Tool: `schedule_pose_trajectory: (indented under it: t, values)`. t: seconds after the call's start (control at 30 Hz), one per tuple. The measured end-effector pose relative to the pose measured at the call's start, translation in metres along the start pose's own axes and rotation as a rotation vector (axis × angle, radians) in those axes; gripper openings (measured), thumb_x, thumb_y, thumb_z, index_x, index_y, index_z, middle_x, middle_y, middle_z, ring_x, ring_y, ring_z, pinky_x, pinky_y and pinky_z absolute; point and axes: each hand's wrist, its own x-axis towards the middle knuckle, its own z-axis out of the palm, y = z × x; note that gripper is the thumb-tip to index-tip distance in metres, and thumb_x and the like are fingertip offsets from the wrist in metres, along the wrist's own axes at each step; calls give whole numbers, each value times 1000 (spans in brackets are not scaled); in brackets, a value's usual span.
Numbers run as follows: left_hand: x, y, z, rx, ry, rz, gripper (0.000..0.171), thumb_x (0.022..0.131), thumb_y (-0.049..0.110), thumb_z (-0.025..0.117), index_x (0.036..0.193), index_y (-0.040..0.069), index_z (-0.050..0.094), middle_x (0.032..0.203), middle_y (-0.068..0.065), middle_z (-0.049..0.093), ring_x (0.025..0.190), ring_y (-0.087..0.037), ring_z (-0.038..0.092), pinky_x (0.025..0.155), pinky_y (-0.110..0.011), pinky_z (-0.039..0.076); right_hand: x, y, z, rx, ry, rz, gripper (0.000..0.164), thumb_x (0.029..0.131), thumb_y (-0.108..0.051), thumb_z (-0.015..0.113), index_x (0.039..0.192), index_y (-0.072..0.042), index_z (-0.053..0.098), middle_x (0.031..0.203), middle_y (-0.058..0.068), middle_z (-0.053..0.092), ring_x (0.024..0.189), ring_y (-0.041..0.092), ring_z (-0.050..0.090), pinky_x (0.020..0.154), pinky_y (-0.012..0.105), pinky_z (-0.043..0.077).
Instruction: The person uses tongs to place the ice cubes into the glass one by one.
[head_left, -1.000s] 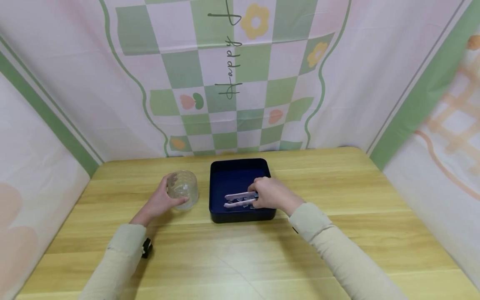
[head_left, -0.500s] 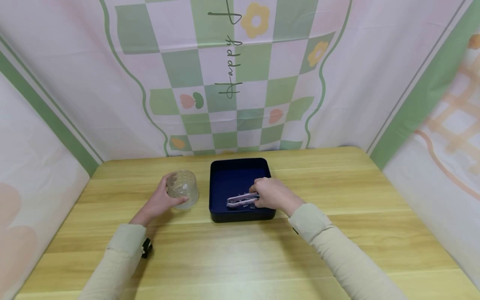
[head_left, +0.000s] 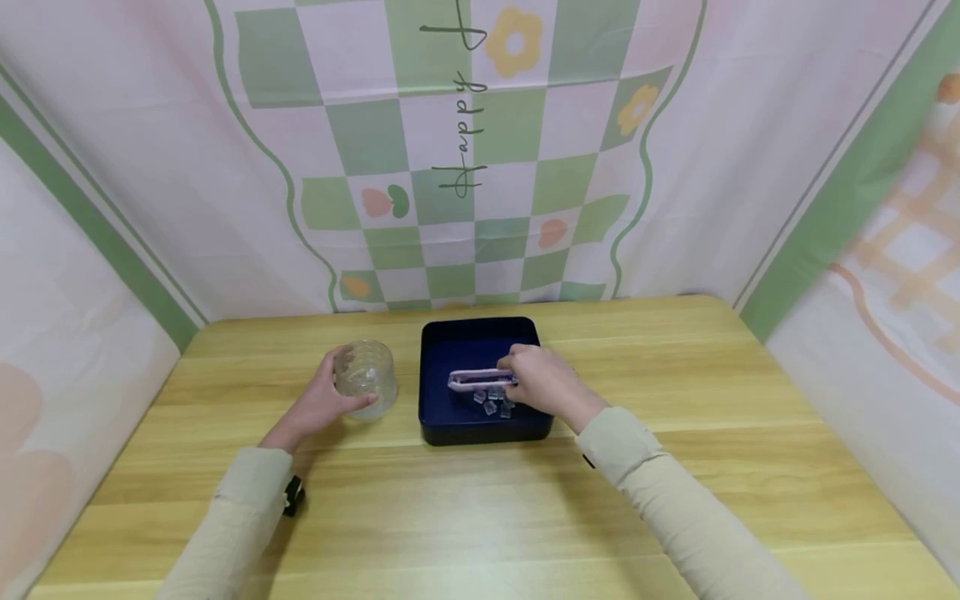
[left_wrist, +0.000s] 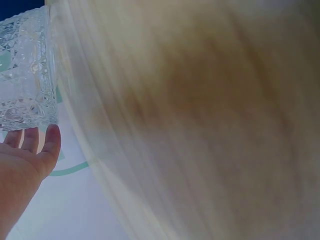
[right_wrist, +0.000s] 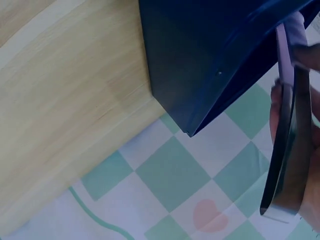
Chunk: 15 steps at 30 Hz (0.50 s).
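My left hand (head_left: 322, 400) holds a clear patterned glass (head_left: 366, 379) from its left side, thumb across the front. In the left wrist view, the fingers of the hand (left_wrist: 30, 155) lie against the cut pattern of the glass (left_wrist: 27, 70). My right hand (head_left: 546, 381) grips a pair of tongs (head_left: 480, 377) with pale pink arms, squeezed nearly together above the dark blue tray (head_left: 483, 433). I cannot tell whether a cube sits between the tips. Several small clear cubes (head_left: 491, 407) lie at the tray's near right. The right wrist view shows the metal tail of the tongs (right_wrist: 287, 165).
The tray's raised walls (right_wrist: 185, 65) surround the cubes. Both vessels stand on a wooden table (head_left: 465, 517), the glass left of the tray. A patterned cloth (head_left: 435, 125) hangs behind the table's far edge.
The tongs were spread over the cubes, then squeezed together there, and now they are raised and farther back, uncovering the cubes. The left hand and glass stay put.
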Motion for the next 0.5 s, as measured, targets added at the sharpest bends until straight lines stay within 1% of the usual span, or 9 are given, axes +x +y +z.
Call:
schedule_pose_trajectory:
  t: [0.13,0.23,0.37,0.5]
  values:
    - [0,-1,0,5,1,10,106,77,42,77,152,12,9,153,-29,21,132,-50,36,104,-63,39,2,-3,0,-29,115,19,29,82,-16,72,108,-4,71,91,7,65,74,16,62,61,28,55]
    - [-1,-1,1,8,4,20,107,76,44,77,152,10,9,152,-30,21,132,-51,36,103,-64,39,4,-6,-1,-38,187,27,29,82,-18,73,109,-6,71,91,6,65,73,16,62,58,27,55]
    - [-2,0,2,5,17,29,108,75,44,78,151,9,10,151,-30,23,130,-51,38,102,-64,41,7,-12,-4,-46,246,29,29,83,-18,72,109,-7,70,92,7,65,71,17,60,54,27,52]
    - [-2,1,3,3,24,31,107,75,41,79,151,10,11,151,-30,25,130,-50,38,103,-63,40,11,-22,-7,-56,281,26,28,84,-19,71,110,-8,70,97,6,68,75,18,63,54,28,53]
